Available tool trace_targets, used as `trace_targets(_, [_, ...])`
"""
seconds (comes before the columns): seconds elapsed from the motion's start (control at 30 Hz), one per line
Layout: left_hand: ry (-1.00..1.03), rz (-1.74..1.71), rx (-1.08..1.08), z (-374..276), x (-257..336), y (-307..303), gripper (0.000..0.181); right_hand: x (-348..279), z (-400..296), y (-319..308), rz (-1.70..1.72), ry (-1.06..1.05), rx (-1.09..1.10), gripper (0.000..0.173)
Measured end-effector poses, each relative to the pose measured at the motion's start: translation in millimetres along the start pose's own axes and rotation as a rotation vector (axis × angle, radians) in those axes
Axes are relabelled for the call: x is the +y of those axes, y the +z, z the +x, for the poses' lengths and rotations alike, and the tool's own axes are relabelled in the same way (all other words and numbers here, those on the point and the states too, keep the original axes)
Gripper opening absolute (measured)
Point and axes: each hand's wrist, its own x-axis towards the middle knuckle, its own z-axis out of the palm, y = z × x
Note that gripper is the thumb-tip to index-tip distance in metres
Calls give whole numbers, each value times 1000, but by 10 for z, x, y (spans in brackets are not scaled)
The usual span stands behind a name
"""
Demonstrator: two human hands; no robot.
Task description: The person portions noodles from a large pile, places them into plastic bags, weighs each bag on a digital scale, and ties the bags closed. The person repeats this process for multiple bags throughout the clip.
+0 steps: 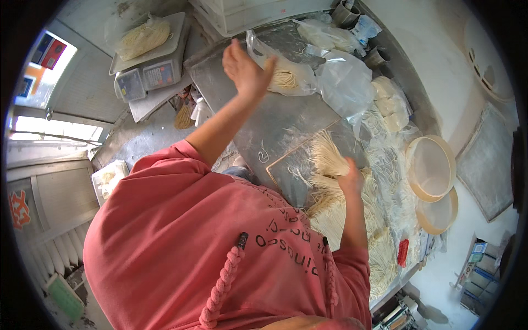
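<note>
My left hand (pixel 247 74) is raised with its fingers apart, beside an open clear plastic bag (pixel 303 84) holding a coil of noodles (pixel 284 78). Nothing shows in that hand. My right hand (pixel 351 177) grips a bundle of thin pale noodles (pixel 328 154), whose loose ends fan out towards the back of the floury worktop (pixel 255 119). Below and beside this hand spreads a large pile of similar noodles (pixel 377 255). A few stray strands (pixel 300 176) lie on the worktop near the bundle.
A scale (pixel 159 74) at the upper left carries a tray with bagged noodles (pixel 144 39). At the back stands a white plastic crate (pixel 247 16). Along the right are plastic bags (pixel 344 78), packed pale dough pieces (pixel 390 103), round sieves (pixel 431 169) and a red brush (pixel 403 252).
</note>
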Motion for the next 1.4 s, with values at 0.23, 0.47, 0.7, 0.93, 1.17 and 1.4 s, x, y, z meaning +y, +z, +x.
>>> trace_targets(0.23, [-627, -1188, -678, 665, -274, 98, 24, -1060, 292, -960, 424, -293, 10, 52])
trace_targets(0.47, [-578, -1007, -1000, 688, -87, -297, 36, -2337, 883, -1761, 439, -632, -53, 52])
trace_targets(0.7, [-589, -1015, -1029, 770, -76, -180, 28, -2786, 1571, -1312, 98, -595, -37, 40])
trace_targets(0.93, [-460, -957, -1013, 733, 99, 63, 26, -3036, 2021, -235, -18, -902, -62, 25])
trace_targets(1.17, [-671, -1018, -919, 965, -168, -37, 31, -3040, 2063, 132, 808, -839, -303, 24])
trace_targets(1.4, [-806, -1165, -887, 990, -331, -124, 31, -1855, 1813, 652, 261, -509, 285, 76])
